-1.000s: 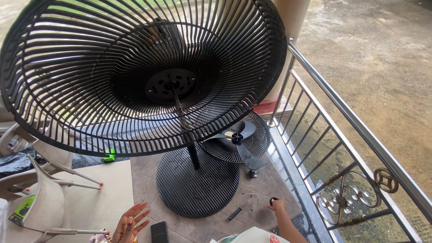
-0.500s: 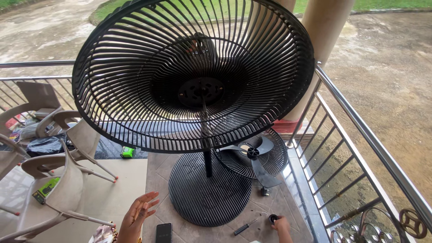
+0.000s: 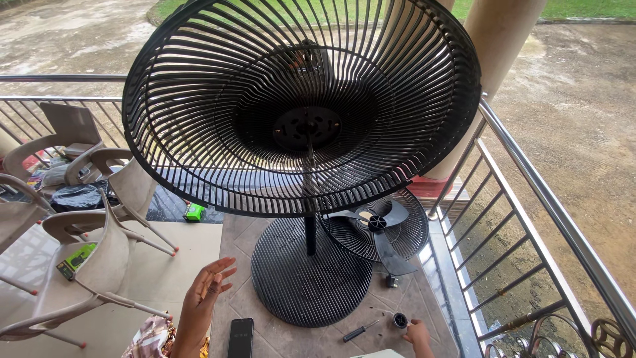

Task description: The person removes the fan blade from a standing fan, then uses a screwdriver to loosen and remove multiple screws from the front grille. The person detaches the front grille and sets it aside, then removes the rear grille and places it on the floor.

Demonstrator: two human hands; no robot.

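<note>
Nearest, our right hand [image 3: 418, 329] grips a small black cap [image 3: 400, 321] on the tiled floor [image 3: 278, 338], beside 1 screwdriver [image 3: 360, 330]. Our left hand [image 3: 207, 292] hangs open (fingers spread, empty). Farther: fan base [image 3: 311, 272], then rear grille [image 3: 301, 106].

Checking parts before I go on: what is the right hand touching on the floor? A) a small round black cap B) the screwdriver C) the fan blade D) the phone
A: the right hand rests its fingertips at the small round black cap, while the screwdriver, phone and fan blade lie apart from it.
</note>
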